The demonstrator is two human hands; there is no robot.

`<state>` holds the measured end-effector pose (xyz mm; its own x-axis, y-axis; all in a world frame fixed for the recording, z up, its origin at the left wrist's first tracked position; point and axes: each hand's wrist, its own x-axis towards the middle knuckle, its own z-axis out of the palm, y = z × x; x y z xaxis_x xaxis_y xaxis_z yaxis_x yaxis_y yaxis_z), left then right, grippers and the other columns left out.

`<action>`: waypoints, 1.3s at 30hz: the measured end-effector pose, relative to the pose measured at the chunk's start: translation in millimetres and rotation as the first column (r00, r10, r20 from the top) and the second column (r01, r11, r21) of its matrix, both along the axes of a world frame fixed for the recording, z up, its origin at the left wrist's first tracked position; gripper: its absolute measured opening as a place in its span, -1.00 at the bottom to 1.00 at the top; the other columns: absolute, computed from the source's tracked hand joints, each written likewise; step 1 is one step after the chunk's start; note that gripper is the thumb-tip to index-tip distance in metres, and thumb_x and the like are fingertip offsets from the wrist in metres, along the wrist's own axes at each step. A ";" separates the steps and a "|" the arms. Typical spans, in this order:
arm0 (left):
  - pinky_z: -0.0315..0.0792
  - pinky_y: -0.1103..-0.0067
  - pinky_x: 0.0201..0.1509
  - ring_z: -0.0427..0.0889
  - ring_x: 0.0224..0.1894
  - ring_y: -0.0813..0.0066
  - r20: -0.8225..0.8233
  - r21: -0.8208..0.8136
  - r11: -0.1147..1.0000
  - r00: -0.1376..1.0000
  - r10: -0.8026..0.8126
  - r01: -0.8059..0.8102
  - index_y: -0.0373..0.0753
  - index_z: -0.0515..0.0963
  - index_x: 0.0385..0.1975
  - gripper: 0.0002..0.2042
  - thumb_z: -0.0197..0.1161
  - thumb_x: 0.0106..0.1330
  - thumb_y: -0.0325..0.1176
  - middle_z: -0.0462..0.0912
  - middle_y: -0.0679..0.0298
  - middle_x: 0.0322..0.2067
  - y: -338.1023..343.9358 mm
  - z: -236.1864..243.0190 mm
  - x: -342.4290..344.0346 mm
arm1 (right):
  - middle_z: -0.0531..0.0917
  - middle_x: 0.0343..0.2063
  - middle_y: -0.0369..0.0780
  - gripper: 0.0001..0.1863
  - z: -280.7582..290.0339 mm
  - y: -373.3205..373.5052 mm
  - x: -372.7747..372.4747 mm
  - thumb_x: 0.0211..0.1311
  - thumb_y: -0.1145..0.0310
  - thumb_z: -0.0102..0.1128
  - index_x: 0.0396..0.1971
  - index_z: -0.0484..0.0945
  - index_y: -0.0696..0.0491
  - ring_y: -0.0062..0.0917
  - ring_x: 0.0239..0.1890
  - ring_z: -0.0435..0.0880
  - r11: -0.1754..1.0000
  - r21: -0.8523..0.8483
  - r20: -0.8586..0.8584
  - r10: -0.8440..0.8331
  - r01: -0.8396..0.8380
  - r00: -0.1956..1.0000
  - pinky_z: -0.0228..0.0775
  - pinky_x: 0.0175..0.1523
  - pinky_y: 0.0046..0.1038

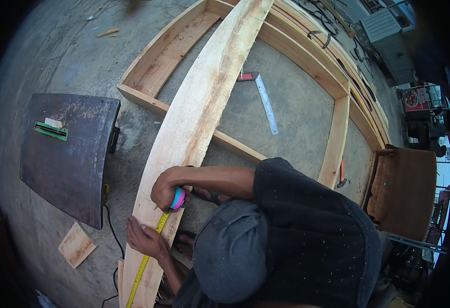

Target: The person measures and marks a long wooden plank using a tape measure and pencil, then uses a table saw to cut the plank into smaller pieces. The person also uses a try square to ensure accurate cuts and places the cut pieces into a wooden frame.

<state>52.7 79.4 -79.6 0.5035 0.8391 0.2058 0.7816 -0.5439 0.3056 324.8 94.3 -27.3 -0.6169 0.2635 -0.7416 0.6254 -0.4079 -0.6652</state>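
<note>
The long board [184,126] runs slantwise, from low on the left to the top of the view, and it passes over a wood frame [339,131]. The tape [142,269] lies along it the same way. Its yellow strip goes down the board's low part, past the bottom edge of the view, so I cannot see its end. Its pink and blue case [177,199] is at the top of the strip, by the board's right side.

The camera wearer's own hands are not in view, so I cannot tell how open they are or if they hold a thing. Both hands here are a co-worker's. That worker bends low, with a dark cap [230,251] and a black shirt [312,231], and the board is just to the left of the cap.

The worker's upper hand [166,189] is nearer to the case. It is curled round it, with the wrist bent down and the arm out almost flat. The worker's lower hand [145,238] is nearer to the strip. It rests on the board, fingers spread a bit, palm down, with the strip passing under it.
</note>
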 end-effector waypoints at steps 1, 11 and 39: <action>0.19 0.13 0.45 0.51 0.33 0.02 -0.006 0.003 1.000 1.000 0.003 -0.003 -0.29 0.54 0.30 -0.56 0.04 0.48 -0.31 0.59 0.02 0.26 -0.2 0.3 0.1 | 0.72 -0.44 -0.13 -0.73 -0.6 0.4 -0.2 0.41 0.32 0.03 -0.29 0.68 0.15 -0.34 -0.46 0.73 1.000 0.003 -0.004 0.008 -0.008 1.000 0.63 -0.31 -0.23; 0.21 0.12 0.44 0.52 0.33 0.03 0.005 0.013 1.000 1.000 0.002 -0.002 -0.26 0.55 0.28 -0.57 0.03 0.48 -0.31 0.59 0.04 0.27 1.0 -2.7 -0.6 | 0.73 -0.44 -0.11 -0.72 -9.0 1.2 -3.4 0.41 0.33 0.04 -0.31 0.68 0.18 -0.32 -0.47 0.74 0.999 0.036 -0.008 0.024 -0.024 1.000 0.67 -0.34 -0.25; 0.19 0.13 0.47 0.50 0.35 0.04 -0.007 0.003 1.000 1.000 0.025 -0.025 -0.26 0.54 0.29 -0.55 0.05 0.44 -0.35 0.58 0.04 0.28 -1.7 2.0 3.4 | 0.77 -0.37 -0.03 -0.70 -22.4 1.0 -7.2 0.31 0.29 0.13 -0.27 0.77 0.17 -0.29 -0.42 0.79 0.999 0.051 -0.005 -0.016 0.016 1.000 0.69 -0.35 -0.22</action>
<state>56.1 77.7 -77.6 0.4836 0.8510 0.2046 0.7971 -0.5248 0.2988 317.6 95.3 -49.7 -0.6158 0.3110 -0.7240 0.6157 -0.3835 -0.6884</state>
